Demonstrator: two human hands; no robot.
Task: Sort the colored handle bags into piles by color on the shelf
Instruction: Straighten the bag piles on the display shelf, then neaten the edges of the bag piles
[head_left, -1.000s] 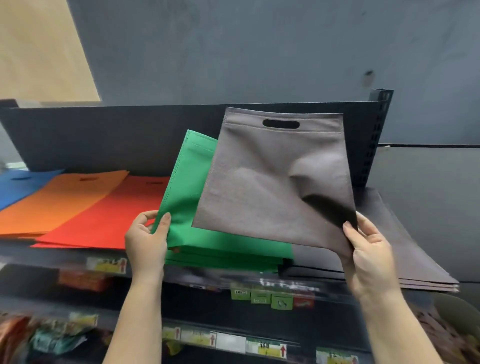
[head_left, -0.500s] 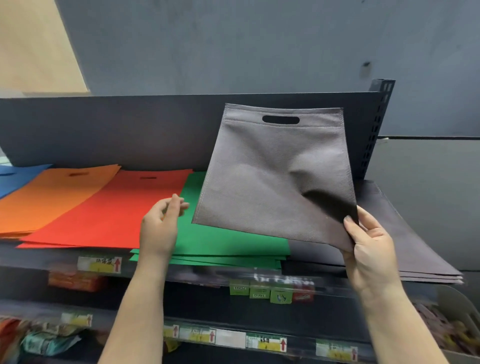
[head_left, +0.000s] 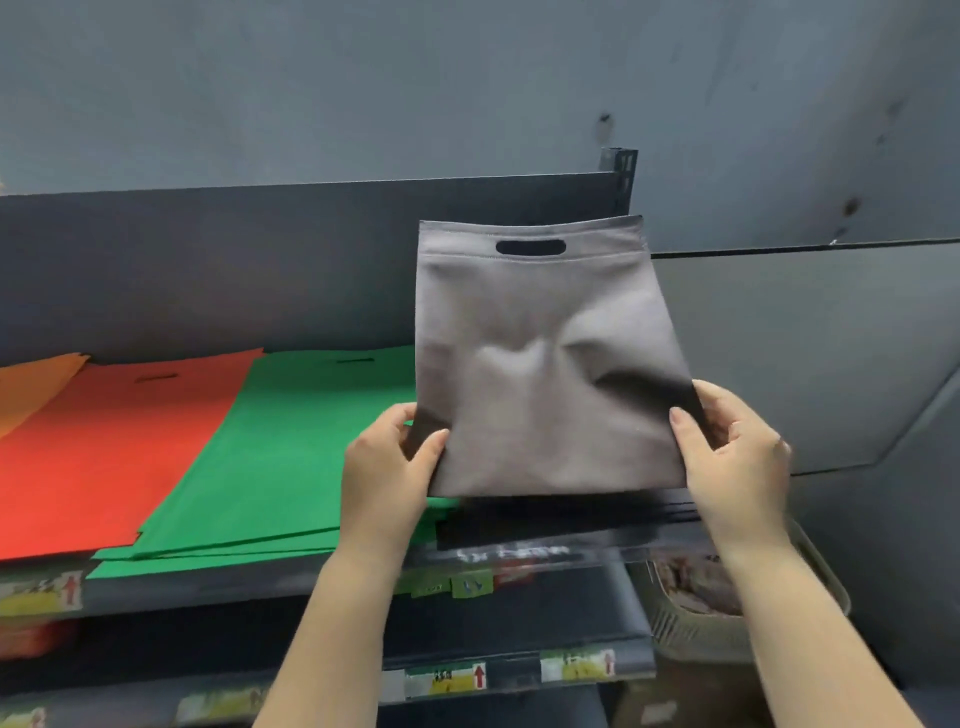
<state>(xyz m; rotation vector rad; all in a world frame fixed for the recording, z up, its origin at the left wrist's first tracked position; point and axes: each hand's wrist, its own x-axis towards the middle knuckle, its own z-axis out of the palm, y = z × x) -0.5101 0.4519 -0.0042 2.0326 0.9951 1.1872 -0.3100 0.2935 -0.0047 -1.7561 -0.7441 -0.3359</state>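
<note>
Upright, gray bag (head_left: 545, 364), handle slot (head_left: 530, 247) topmost

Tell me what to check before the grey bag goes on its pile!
1. Both hands hold the grey bag: left hand and right hand pinch its lower corners. Ok.
2. Bag is flat: creased in the middle. Not ok.
3. Handle hole at the top. Ok.
4. Grey pile lies under the bag: only dark edges show. Cannot tell.
5. Green pile and red pile stay separate: side by side. Ok.
</note>
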